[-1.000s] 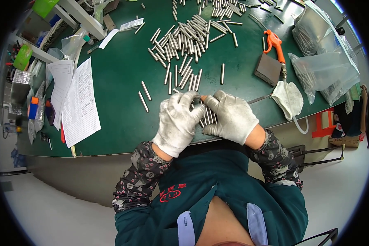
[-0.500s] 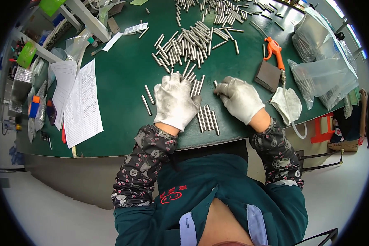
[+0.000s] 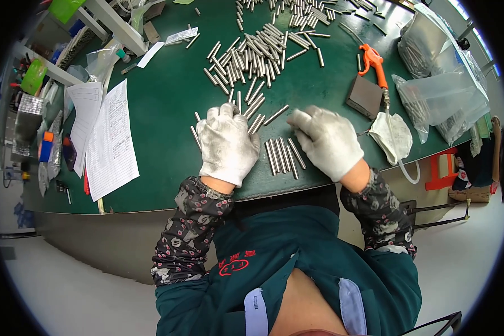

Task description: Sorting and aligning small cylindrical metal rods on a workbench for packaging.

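My left hand (image 3: 228,147), in a white glove, is over the table with its fingers curled down among loose steel pins (image 3: 254,104). Whatever is under those fingertips is hidden. My right hand (image 3: 329,141), also gloved, hovers just right of a short row of pins (image 3: 281,157) lying side by side near the front edge. Its fingers are bent and smeared by motion, and no pin shows clearly in them. The row's rightmost pin tilts away from the others. A single loose pin (image 3: 276,115) lies between the two hands. Beyond them is a heap of pins (image 3: 257,56).
More pins (image 3: 311,14) spread across the far side of the green table (image 3: 168,123). An orange air gun (image 3: 374,64), a dark block (image 3: 365,96), a white mask (image 3: 391,134) and bags of pins (image 3: 431,101) are at right. Written sheets (image 3: 113,140) lie at left.
My left hand has shifted left and slightly nearer, uncovering pins to its right. A tilted pin has joined the right end of the row. My right hand stays close to its earlier place.
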The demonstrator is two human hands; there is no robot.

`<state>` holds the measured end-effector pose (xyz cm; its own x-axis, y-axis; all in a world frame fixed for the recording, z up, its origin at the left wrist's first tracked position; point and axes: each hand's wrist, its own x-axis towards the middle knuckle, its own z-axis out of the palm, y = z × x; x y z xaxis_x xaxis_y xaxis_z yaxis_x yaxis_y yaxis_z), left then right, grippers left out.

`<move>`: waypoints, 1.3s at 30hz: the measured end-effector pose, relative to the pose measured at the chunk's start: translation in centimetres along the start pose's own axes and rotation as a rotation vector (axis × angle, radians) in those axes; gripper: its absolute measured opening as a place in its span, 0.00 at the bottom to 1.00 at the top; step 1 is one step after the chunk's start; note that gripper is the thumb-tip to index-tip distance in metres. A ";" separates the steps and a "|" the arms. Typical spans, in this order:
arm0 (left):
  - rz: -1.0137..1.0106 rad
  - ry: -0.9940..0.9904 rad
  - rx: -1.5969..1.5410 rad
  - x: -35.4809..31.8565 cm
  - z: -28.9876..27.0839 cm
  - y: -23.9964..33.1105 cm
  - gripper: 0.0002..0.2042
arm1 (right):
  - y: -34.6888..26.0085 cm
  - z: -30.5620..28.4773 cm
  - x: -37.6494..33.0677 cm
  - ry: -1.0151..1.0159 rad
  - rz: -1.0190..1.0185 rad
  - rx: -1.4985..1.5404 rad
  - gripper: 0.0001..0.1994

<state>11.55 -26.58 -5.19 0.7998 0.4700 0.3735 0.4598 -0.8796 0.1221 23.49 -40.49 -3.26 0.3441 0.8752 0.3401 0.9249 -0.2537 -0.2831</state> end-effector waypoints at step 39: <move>0.380 0.027 -0.181 -2.4 -0.3 -0.7 0.11 | -4.1 0.3 -3.3 -0.305 -0.601 -0.029 0.12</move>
<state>9.18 -27.06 -5.85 0.8878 0.1100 0.4469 0.0571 -0.9899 0.1301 18.49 -42.19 -3.45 -0.2888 0.9437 0.1616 0.9467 0.3066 -0.0985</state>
